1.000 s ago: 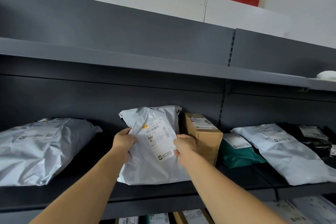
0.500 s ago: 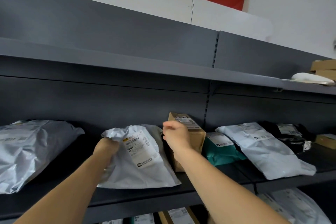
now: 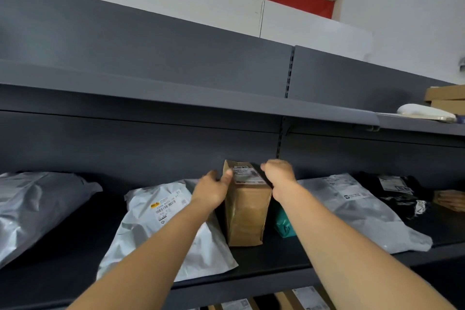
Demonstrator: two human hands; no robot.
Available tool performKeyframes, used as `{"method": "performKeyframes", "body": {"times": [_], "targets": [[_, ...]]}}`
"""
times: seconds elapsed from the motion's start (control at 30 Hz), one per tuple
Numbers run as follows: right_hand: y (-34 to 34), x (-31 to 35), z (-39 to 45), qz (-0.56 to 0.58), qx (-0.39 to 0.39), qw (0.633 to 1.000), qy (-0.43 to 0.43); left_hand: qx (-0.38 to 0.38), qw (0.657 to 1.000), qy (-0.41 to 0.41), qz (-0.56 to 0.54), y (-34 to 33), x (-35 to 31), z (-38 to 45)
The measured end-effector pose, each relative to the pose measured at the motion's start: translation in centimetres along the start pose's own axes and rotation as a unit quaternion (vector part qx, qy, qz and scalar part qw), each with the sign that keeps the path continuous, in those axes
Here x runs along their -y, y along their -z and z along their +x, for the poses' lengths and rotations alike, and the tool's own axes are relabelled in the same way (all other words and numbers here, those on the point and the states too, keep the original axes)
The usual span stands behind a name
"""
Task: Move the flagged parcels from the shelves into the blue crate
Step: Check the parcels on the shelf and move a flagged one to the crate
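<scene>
A brown cardboard box (image 3: 245, 214) with a white label on top stands upright on the dark middle shelf (image 3: 271, 262). My left hand (image 3: 212, 189) touches its upper left edge, thumb on the label. My right hand (image 3: 279, 175) curls over its upper right edge. A white poly mailer (image 3: 161, 224) with a barcode label and a yellow sticker lies flat just left of the box, partly under my left forearm. No blue crate is in view.
A grey mailer (image 3: 37, 209) lies far left. Right of the box are a green parcel (image 3: 283, 226), a white mailer (image 3: 352, 211), a black bag (image 3: 397, 191) and another brown box (image 3: 450, 200). The upper shelf (image 3: 176, 90) carries a white packet (image 3: 425, 112) and cardboard boxes (image 3: 445, 98). More parcels sit below.
Both hands let go of the white mailer, which dropped flat onto the shelf. They moved right and now hold the top of the brown box. My view shifted right.
</scene>
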State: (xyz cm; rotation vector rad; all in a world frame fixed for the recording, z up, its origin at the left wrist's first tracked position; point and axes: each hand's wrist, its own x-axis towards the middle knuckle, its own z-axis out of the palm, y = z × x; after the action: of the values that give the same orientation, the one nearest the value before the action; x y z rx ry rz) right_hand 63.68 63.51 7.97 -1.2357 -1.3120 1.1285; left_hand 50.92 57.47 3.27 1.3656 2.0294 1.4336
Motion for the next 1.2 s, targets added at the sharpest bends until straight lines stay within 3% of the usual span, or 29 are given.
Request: {"method": "performKeyframes", "body": {"times": [0.13,0.43,0.77,1.2], "targets": [[0.8,-0.9,0.3,-0.036,0.068,0.996,-0.05,0.059,0.995,0.068,-0.053,-2.3,-1.4,0.4],[0.3,-3.2,2.7,0.001,0.125,0.987,-0.103,0.063,0.943,0.21,-0.25,-3.3,-1.6,1.1],[1.3,-3.9,2.3,0.027,0.144,0.988,-0.058,0.035,0.942,0.182,-0.281,-3.7,-2.0,-0.3],[4.0,-3.4,-1.2,0.169,0.197,0.966,0.004,0.011,0.939,0.08,-0.334,-3.4,-3.9,-4.9]]}}
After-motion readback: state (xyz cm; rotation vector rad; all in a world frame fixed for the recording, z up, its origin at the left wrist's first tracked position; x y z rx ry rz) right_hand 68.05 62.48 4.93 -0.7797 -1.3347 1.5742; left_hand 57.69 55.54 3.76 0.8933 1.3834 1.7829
